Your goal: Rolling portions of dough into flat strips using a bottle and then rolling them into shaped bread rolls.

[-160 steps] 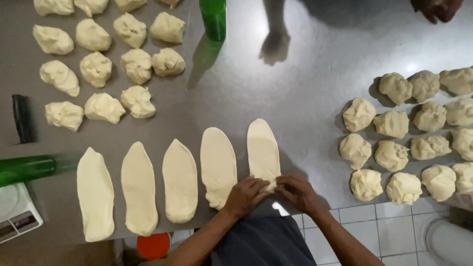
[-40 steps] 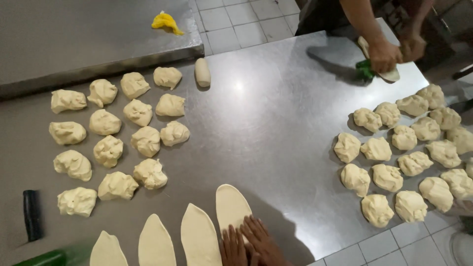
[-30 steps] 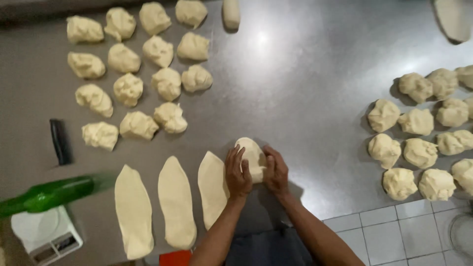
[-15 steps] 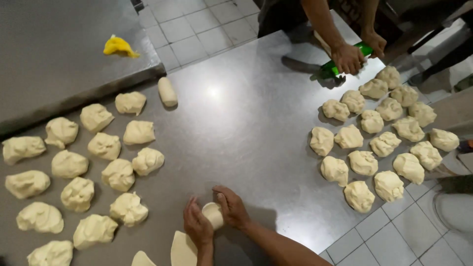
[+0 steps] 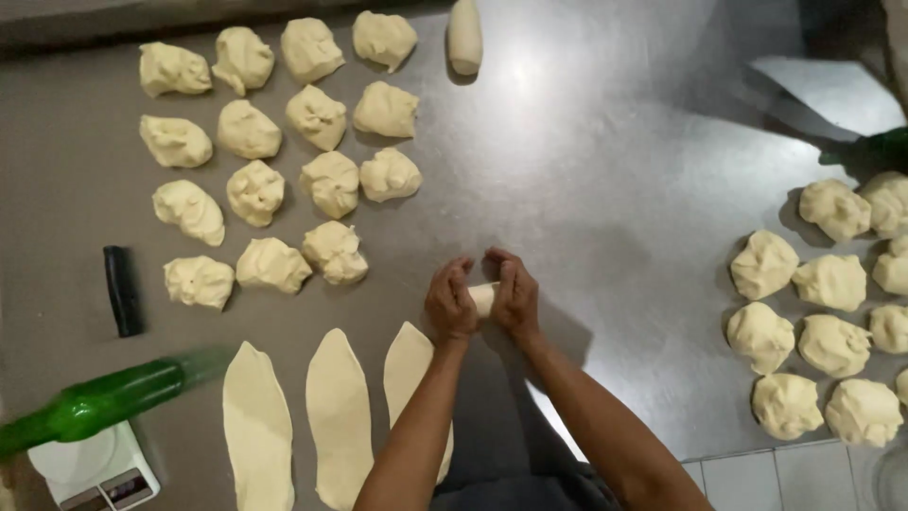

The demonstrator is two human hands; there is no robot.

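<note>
Both my left hand and right hand curl around one rolled dough piece near the steel table front edge, bare metal beyond. Three flattened ovals lie left, fourteen dough lumps farther back. Green bottle rests over the white scale.

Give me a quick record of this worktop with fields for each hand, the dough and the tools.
Left hand: left hand cupped on the small rolled piece of pale dough
Right hand: right hand pressing the same roll from the other side
Flat dough: three long flattened ovals of pale dough near the front edge
Lumps: rough dough lumps at left, more at right
Tools: green glass bottle over a white kitchen scale; small black bar
Surface: grey steel table
</note>
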